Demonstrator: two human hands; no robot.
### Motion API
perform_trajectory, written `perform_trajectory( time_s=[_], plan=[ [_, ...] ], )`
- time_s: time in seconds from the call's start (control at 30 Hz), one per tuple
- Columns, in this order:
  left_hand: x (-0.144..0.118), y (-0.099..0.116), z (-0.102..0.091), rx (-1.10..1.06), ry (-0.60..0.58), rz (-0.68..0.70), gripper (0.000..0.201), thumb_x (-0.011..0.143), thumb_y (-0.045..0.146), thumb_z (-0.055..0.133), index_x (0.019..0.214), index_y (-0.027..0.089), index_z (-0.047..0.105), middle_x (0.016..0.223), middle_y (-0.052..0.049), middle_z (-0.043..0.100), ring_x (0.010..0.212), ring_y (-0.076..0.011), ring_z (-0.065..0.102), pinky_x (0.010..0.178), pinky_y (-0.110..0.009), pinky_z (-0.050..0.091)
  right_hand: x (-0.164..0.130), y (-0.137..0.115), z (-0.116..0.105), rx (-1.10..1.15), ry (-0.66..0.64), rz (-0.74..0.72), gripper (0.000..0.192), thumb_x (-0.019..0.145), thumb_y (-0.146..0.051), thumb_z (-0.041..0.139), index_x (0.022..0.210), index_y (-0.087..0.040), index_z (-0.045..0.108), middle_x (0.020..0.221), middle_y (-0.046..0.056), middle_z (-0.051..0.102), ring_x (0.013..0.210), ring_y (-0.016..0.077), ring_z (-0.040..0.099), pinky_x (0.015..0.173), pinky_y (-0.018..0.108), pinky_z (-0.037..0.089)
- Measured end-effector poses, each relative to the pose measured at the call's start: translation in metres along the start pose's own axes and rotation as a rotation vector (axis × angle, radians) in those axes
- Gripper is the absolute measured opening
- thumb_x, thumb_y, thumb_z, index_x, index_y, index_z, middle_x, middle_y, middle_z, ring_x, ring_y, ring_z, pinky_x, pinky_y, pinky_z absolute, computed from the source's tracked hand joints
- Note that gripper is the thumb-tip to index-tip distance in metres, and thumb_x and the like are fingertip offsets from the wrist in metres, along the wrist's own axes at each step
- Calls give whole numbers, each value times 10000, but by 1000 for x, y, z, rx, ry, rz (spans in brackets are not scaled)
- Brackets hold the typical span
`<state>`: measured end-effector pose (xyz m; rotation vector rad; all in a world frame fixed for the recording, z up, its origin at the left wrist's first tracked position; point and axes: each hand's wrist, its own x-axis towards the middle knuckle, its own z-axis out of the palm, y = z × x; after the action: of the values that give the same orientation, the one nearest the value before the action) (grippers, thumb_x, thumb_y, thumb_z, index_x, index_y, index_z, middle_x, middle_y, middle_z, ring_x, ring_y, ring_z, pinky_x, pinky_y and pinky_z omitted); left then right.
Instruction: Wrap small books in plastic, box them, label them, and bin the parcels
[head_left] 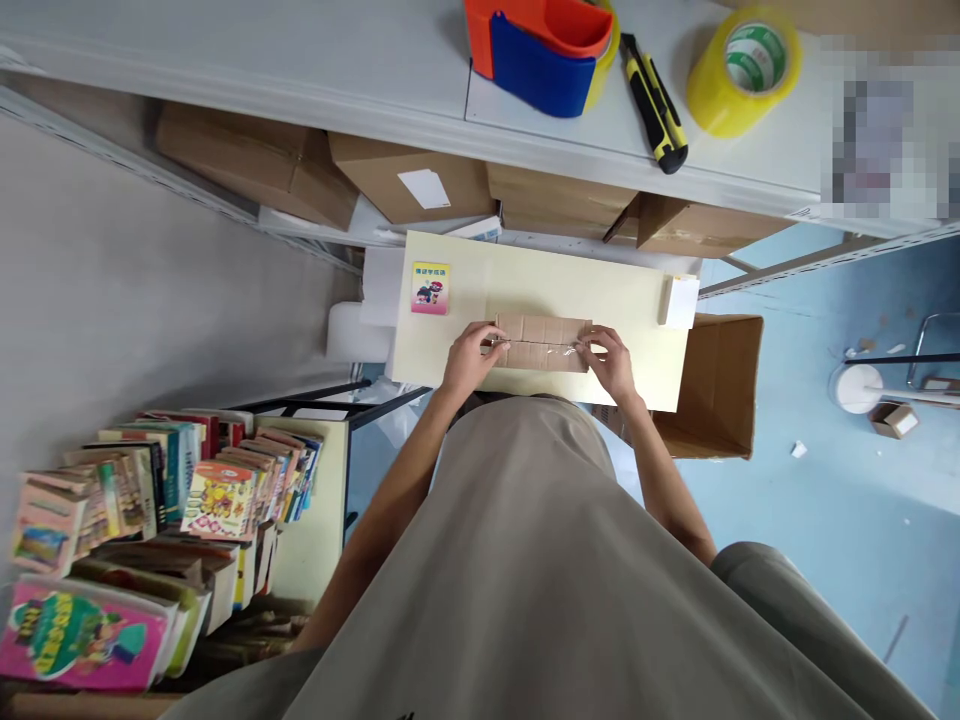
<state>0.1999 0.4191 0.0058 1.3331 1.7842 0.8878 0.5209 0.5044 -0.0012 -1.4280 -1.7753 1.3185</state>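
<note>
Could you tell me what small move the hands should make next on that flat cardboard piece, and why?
Probably press the clear tape down along the seam: the left hand and right hand grip opposite ends of the flattened cardboard, with a shiny strip stretched between them.

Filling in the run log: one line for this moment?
left hand: on cardboard piece | right hand: on its other end | surface: pale table
</note>
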Motion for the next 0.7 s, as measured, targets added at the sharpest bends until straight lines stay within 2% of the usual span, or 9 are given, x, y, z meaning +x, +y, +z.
perform_trajectory(
  time_s=[0.2, 0.27, 0.33, 0.4, 0.47, 0.5, 0.57, 0.7],
  plan=[
    [11, -3, 10, -42, 96, -79, 27, 1019, 254, 802, 1041, 241, 810, 1226, -61, 810, 961, -201, 810, 975, -354, 668, 13, 1, 4, 42, 42, -16, 451, 987, -743, 798, 1056, -298, 830, 1280, 108, 787, 1280, 322, 752, 1197, 576, 679],
    [19, -7, 11, -61, 115, -137, 138, 996, 289, 842, 1117, 248, 791, 1247, -55, 818, 923, -195, 803, 956, -356, 660, 19, 1, 4, 63, 34, 22, 506, 958, -786, 806, 1109, -303, 824, 1330, 111, 782, 1266, 336, 759, 1191, 588, 681],
    [28, -13, 12, -118, 131, -210, 412, 945, 322, 900, 1321, 259, 744, 1262, -58, 823, 905, -196, 798, 941, -362, 654, 27, 4, 4, 91, 24, 103, 682, 899, -830, 844, 1351, -324, 778, 1440, 126, 761, 1244, 358, 770, 1154, 618, 694],
    [37, -21, 13, -216, 122, -276, 672, 899, 360, 935, 1502, 243, 662, 1276, -87, 823, 962, -217, 808, 959, -374, 652, 34, 8, 3, 129, 1, 199, 1017, 821, -860, 894, 1638, -325, 608, 1546, 167, 724, 1291, 399, 763, 1164, 649, 678],
    [45, -28, 13, -327, 84, -343, 760, 871, 418, 945, 1536, 202, 647, 1319, -136, 814, 1090, -260, 816, 1003, -394, 648, 41, 13, 3, 178, -43, 291, 1271, 752, -884, 923, 1774, -290, 457, 1624, 211, 682, 1427, 445, 708, 1244, 668, 615],
    [48, -31, 14, -381, 58, -380, 762, 864, 454, 942, 1520, 189, 662, 1361, -159, 805, 1170, -287, 809, 1021, -405, 646, 43, 15, 3, 209, -78, 338, 1320, 735, -895, 923, 1793, -277, 431, 1663, 222, 657, 1496, 458, 668, 1287, 674, 574],
    [51, -34, 14, -469, -3, -461, 746, 861, 535, 925, 1485, 196, 696, 1445, -182, 786, 1311, -334, 774, 1032, -421, 646, 44, 18, 3, 278, -178, 419, 1279, 774, -914, 876, 1795, -285, 430, 1748, 212, 597, 1596, 459, 592, 1348, 687, 496],
    [44, -35, 8, -549, -133, -540, 760, 834, 629, 918, 1449, 224, 734, 1499, -178, 775, 1398, -372, 736, 1007, -429, 657, 28, 21, 2, 392, -357, 463, 923, 992, -859, 703, 1739, -356, 503, 1870, 123, 490, 1696, 402, 492, 1397, 673, 416]
  ],
)
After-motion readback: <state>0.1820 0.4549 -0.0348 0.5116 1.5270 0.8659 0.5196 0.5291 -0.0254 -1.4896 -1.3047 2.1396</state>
